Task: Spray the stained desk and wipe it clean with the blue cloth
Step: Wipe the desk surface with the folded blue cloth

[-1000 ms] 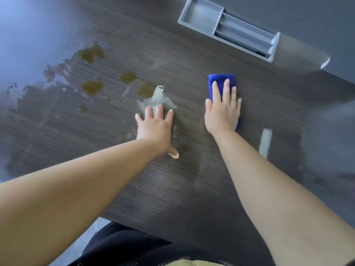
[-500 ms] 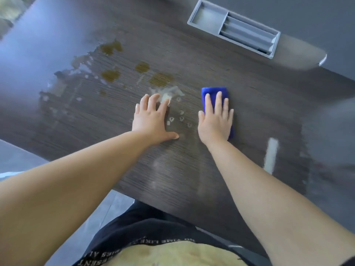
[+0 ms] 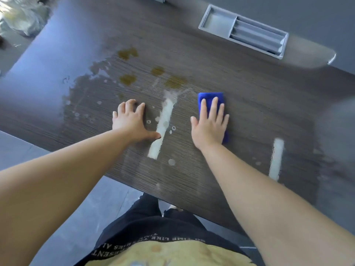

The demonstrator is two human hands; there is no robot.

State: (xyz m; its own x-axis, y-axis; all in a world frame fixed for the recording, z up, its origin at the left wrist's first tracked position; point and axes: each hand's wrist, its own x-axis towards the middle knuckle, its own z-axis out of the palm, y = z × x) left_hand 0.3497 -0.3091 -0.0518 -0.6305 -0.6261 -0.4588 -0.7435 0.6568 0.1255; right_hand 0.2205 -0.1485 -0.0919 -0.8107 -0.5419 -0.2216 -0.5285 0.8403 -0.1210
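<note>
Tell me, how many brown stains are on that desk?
4 brown stains: one farthest back, one in the middle, one nearer on the left, one nearest the blue cloth. Fainter ones may hide in the wet sheen.

A person stands at the near edge of a desk [image 3: 249, 96], left hand [image 3: 130, 121] flat on its surface and right hand [image 3: 209, 127] flat on a cloth [image 3: 210, 96] off to the right, a streak [image 3: 163, 127] lying on the desk between the two. Behind the left hand, stains [image 3: 127, 79] sit beside a wet patch [image 3: 84, 89]. A second streak [image 3: 276, 158] lies well right of the cloth, and a tray [image 3: 217, 23] sits at the desk's far edge.
</note>
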